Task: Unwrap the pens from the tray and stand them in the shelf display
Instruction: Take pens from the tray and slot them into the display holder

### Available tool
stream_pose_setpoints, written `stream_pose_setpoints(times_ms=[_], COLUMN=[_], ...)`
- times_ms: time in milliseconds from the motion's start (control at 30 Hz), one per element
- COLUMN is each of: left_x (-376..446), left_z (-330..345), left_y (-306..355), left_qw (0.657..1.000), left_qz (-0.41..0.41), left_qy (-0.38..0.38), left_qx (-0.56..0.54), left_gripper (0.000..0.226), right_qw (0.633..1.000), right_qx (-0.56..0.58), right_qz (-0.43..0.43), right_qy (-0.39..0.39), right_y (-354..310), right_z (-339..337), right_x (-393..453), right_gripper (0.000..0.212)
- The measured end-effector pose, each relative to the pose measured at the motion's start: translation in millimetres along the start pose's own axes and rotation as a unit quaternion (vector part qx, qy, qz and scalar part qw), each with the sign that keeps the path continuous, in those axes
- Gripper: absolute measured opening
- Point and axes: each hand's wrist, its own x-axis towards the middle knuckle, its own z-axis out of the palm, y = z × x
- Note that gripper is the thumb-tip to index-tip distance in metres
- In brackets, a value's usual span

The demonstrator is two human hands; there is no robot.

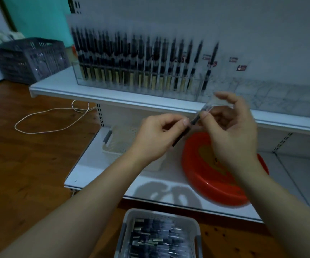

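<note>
My left hand pinches a black pen between thumb and fingers, in front of the upper shelf's edge. My right hand pinches the clear wrapper at the pen's upper end. A white tray holding several wrapped pens sits on the floor at the bottom of the view. On the upper shelf stands a clear display with a long row of upright black pens; its right compartments hold none.
A red round dish and a white perforated basket lie on the lower shelf under my hands. A grey crate stands at the left on the wooden floor, and a white cord loops nearby.
</note>
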Motion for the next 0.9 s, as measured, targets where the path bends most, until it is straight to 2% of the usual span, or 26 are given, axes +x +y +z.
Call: stream_pose_setpoints(times_ms=[100,233,300,433,533,633,800,900], left_x=[13,26,33,42,46,49,53,53], left_z=[-9,-14,-12,-3,5,8,7,7], left_y=[14,24,24,25,24,22,21,21], left_qw=[0.99,0.95,0.932,0.924,0.92,0.914,0.908,0.91], left_qz=[0.065,0.161,0.176,0.155,0.145,0.138,0.143,0.142], left_qy=[0.086,0.159,0.172,0.147,0.134,0.152,0.164,0.164], left_qx=[0.092,0.215,0.265,0.317,0.339,0.349,0.359,0.354], left_gripper=[0.02,0.025,0.032,0.046,0.052,0.051,0.047,0.046], right_qw=[0.997,0.989,0.986,0.982,0.982,0.979,0.957,0.951], right_qx=[-0.011,-0.02,-0.029,-0.063,-0.109,-0.159,-0.249,-0.265], right_qz=[-0.056,-0.113,-0.126,-0.131,-0.125,-0.123,-0.143,-0.151], right_qy=[0.045,0.093,0.109,0.122,0.094,0.041,-0.043,-0.058], right_y=[-22,-42,-47,-45,-41,-37,-37,-36], right_z=[-9,-17,-17,-15,-12,-8,3,8], right_x=[28,69,88,119,132,139,144,146], right_gripper=[0.037,0.035,0.035,0.035,0.035,0.035,0.037,0.037])
